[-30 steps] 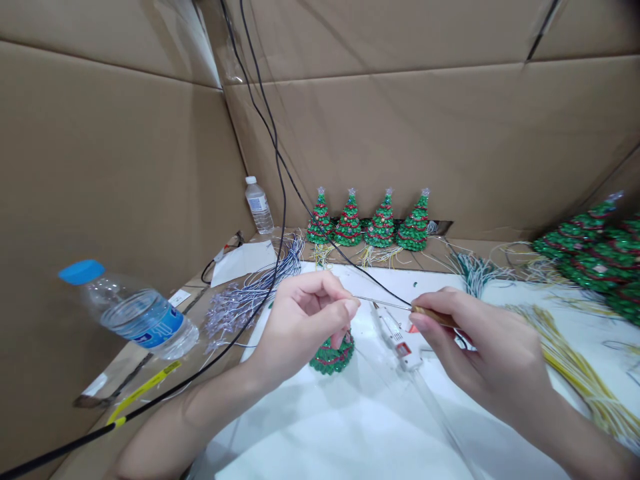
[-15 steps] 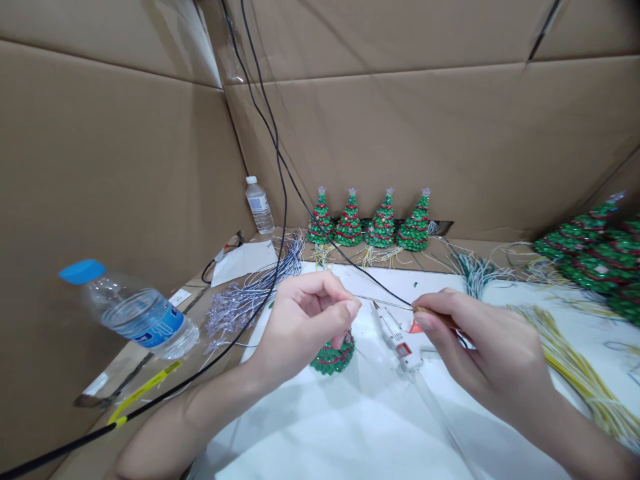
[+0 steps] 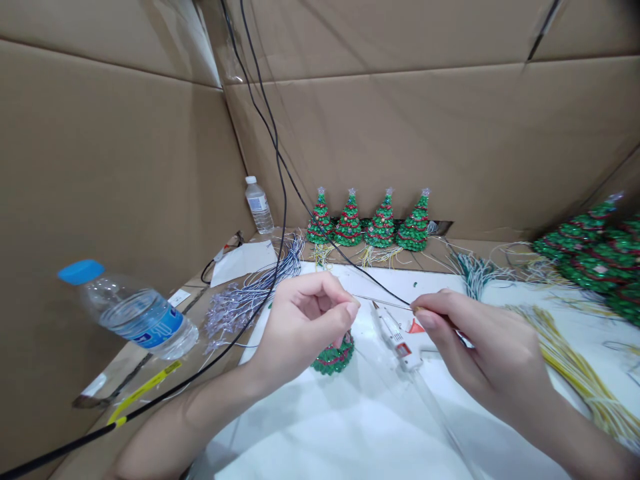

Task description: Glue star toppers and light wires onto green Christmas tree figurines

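My left hand (image 3: 310, 323) is closed in a pinch, thumb against forefinger; whatever lies between the tips is too small to make out. My right hand (image 3: 475, 347) pinches a thin, straight metal tool (image 3: 383, 301) with a brownish end. Its slender shaft points left to my left fingertips; whether it touches them I cannot tell. Below my left hand stands a small green Christmas tree (image 3: 333, 361) with red garland, its upper part hidden by the fingers. Between my hands a white glue gun (image 3: 403, 343) with an orange trigger lies on the white board (image 3: 350, 427).
Several decorated trees (image 3: 383, 223) line the back; more trees (image 3: 595, 260) lie at right. Bundles of purple-tipped wires (image 3: 235, 307), green wires (image 3: 477, 273) and yellow wires (image 3: 575, 367) surround the board. A water bottle (image 3: 145, 317) and black cable (image 3: 200, 373) are at left.
Almost nothing differs. My right hand has shifted very slightly, along with the thin tool; my left hand keeps its pinch above the tree.
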Available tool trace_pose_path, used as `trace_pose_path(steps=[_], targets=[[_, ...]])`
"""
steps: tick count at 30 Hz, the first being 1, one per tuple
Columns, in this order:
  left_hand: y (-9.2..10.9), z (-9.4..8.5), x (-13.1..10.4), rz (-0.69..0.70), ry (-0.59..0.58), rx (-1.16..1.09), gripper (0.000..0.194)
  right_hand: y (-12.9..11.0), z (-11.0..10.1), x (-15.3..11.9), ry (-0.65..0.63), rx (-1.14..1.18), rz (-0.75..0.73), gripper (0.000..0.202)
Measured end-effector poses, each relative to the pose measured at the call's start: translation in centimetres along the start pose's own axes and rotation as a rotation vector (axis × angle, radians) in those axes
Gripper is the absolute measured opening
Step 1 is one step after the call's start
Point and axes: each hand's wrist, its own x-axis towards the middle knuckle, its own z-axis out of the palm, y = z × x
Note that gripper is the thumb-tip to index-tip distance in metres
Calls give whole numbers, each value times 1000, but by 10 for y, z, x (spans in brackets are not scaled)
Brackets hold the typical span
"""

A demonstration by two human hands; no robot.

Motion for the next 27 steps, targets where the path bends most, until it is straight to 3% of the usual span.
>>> trace_pose_path(steps=[27], targets=[[3, 4, 0, -10, 19, 62, 14, 0, -1, 1, 6, -16, 9, 13]])
